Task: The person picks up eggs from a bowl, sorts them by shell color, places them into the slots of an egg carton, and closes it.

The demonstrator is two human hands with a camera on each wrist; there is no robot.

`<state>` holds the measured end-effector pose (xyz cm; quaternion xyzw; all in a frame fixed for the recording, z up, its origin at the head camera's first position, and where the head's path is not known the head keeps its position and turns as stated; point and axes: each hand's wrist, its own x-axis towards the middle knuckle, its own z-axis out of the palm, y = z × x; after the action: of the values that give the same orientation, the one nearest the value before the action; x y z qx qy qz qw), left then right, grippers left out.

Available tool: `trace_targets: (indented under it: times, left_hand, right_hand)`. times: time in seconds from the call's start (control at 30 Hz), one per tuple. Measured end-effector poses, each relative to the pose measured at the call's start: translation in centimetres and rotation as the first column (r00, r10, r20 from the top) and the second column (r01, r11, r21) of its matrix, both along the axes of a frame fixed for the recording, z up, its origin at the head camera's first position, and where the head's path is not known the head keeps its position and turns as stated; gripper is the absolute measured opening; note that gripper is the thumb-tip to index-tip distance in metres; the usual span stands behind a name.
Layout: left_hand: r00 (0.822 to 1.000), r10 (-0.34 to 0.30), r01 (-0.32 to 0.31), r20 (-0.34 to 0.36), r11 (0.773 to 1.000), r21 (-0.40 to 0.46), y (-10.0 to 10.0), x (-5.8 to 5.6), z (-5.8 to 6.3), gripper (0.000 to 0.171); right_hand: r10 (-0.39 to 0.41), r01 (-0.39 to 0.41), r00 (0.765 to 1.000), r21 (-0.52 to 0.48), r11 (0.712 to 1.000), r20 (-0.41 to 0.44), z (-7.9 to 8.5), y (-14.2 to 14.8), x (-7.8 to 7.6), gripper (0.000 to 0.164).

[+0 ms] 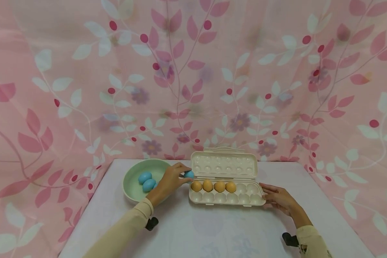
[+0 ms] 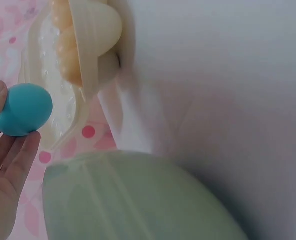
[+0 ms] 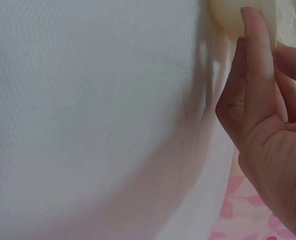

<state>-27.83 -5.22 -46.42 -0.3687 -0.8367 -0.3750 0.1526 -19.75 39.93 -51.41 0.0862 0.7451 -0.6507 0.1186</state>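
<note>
My left hand (image 1: 170, 179) pinches a blue egg (image 1: 189, 174) between thumb and fingertips. It holds the egg at the left end of an open egg carton (image 1: 227, 204), close to the hinge side. In the left wrist view the same blue egg (image 2: 25, 110) shows large in the fingers. Several orange-yellow eggs (image 1: 207, 185) fill the left part of the carton's back row; the front row holds none. At the carton's right end, my right hand (image 1: 282, 200) grips the rim, thumb and fingers on either side of it in the right wrist view.
A pale green bowl (image 1: 132, 193) with blue eggs (image 1: 145, 177) in it stands left of the carton, partly behind the left forearm. The carton's lid (image 1: 223, 165) leans back, raised. A white cloth (image 1: 225, 233) covers the table, and a pink leaf-patterned curtain (image 1: 187, 89) hangs behind.
</note>
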Motion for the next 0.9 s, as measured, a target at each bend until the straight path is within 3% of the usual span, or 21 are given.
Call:
trace_targets:
  times: [0.2,0.4,0.6,0.9]
  left_hand:
    - [0.998,-0.064,0.064,0.002,0.998,0.004,0.5,0.2,-0.9,0.039]
    - [0.998,-0.063,0.063,0.014,0.998,-0.003,1.1,0.4,-1.5,0.037]
    - [0.992,-0.116,0.117,0.038,0.993,-0.006,1.6,0.9,-1.9,0.036]
    - [0.990,-0.137,0.140,0.040,0.988,-0.070,1.9,1.2,-2.4,0.036]
  right_hand:
    - [0.006,-0.006,1.000,0.000,1.000,0.005,-0.1,0.1,0.1,0.067]
    - [0.004,-0.004,1.000,0.004,1.000,0.002,0.1,0.0,-0.2,0.065]
    - [0.005,-0.005,1.000,0.004,1.000,0.006,0.4,-0.2,-0.1,0.065]
    - [0.011,-0.011,1.000,0.001,1.000,0.008,0.2,0.0,0.0,0.067]
